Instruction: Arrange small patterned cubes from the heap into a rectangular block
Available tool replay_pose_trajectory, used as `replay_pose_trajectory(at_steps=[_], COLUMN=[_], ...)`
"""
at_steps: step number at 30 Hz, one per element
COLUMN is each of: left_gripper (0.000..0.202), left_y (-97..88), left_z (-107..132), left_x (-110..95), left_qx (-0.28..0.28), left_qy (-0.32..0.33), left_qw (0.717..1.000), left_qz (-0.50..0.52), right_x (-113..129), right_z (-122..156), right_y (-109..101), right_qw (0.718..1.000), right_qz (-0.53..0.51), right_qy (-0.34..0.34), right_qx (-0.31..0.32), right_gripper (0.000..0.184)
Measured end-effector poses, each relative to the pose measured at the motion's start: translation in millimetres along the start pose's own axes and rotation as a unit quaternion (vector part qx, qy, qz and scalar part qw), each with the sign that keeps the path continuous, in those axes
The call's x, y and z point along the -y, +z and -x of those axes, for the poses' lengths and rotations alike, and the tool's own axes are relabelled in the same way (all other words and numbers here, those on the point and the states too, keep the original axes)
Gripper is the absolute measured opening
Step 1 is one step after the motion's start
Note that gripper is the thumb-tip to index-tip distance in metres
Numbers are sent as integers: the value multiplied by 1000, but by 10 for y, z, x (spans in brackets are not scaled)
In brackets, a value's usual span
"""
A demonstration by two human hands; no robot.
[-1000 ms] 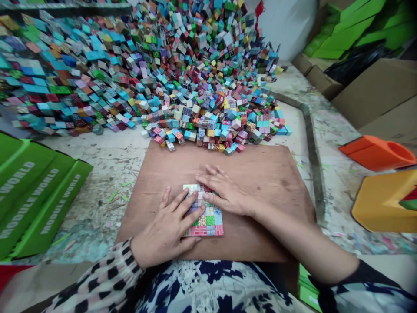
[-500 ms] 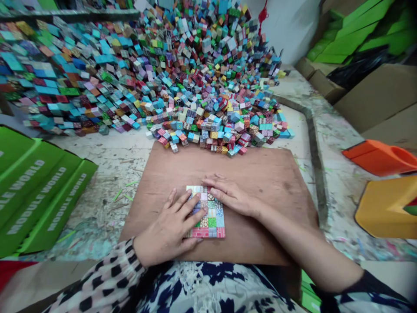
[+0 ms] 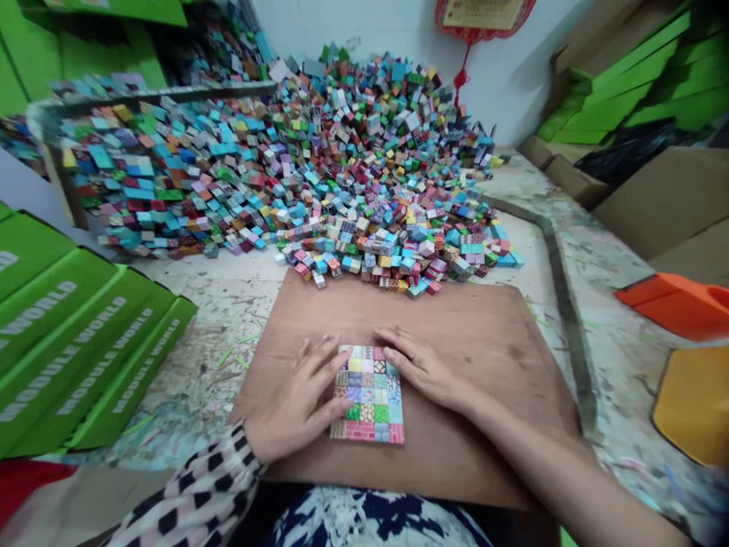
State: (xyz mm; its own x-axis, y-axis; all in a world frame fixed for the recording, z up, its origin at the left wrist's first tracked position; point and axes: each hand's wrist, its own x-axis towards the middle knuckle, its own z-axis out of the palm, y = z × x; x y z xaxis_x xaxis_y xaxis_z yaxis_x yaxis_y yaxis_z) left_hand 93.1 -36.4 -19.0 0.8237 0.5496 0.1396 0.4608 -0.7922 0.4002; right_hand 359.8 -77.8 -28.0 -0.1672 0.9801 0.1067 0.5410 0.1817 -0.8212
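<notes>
A flat square of small patterned blocks (image 3: 367, 395), set edge to edge, lies on the brown wooden board (image 3: 456, 448). Its front row shows a red brick pattern. My left hand (image 3: 301, 403) is along its left side, fingers apart, with the fingertips and thumb over the left edge. At the upper right corner, my right hand (image 3: 424, 368) rests with outstretched fingers, its fingertips touching or just over the edge. Neither hand grips anything. Most of the square's top shows between the hands.
A large heap of loose colourful blocks (image 3: 353, 175) fills the back, behind the board. Green boxes (image 3: 114, 342) stand at the left. Past a grey strip (image 3: 563, 304) on the right are an orange container (image 3: 677, 304), a yellow object (image 3: 695, 403) and cardboard boxes (image 3: 672, 190).
My left hand has drawn back leftward off the square, uncovering more of it. The right hand has shifted a little toward the right corner. The view has tilted upward.
</notes>
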Motion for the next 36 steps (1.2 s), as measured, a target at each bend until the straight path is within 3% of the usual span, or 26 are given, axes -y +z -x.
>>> replay_pose_trajectory(at_steps=[3, 5, 8, 10, 12, 18, 25, 32, 36], left_gripper=[49, 45, 48, 52, 58, 53, 36, 35, 40], left_y=[-41, -46, -32, -38, -62, -106, -88, -121, -142], left_z=[-143, -283, -548, -743, -929, -1276, -1349, -1115, -828], left_x=[176, 367, 730, 952, 1106, 1207, 1249, 1143, 930], left_qx=[-62, -130, -250, -333, -357, -344, -315, -306, -255], left_qy=[-101, -153, -222, -261, -287, -268, -263, -264, -248], left_qw=[990, 971, 914, 878, 867, 894, 906, 896, 860], left_qz=[75, 134, 228, 224, 196, 100, 108, 183, 365], right_x=[-77, -144, -167, -93, 42, 435, 523, 448, 311], right_z=[-112, -260, -563, -787, -1002, -1479, -1766, -1533, -1226], right_y=[-12, -22, 0, 53, 132, 397, 562, 409, 190], right_qw=[997, 995, 995, 991, 987, 962, 936, 938, 945], right_qz=[-39, -10, 87, 125, 151, 272, 341, 346, 320], right_qy=[39, 47, -12, -43, -50, 16, 87, 13, -32], right_qx=[-48, -87, -49, -16, -13, -13, -3, 22, 56], right_gripper=[45, 40, 30, 33, 45, 52, 50, 36, 30])
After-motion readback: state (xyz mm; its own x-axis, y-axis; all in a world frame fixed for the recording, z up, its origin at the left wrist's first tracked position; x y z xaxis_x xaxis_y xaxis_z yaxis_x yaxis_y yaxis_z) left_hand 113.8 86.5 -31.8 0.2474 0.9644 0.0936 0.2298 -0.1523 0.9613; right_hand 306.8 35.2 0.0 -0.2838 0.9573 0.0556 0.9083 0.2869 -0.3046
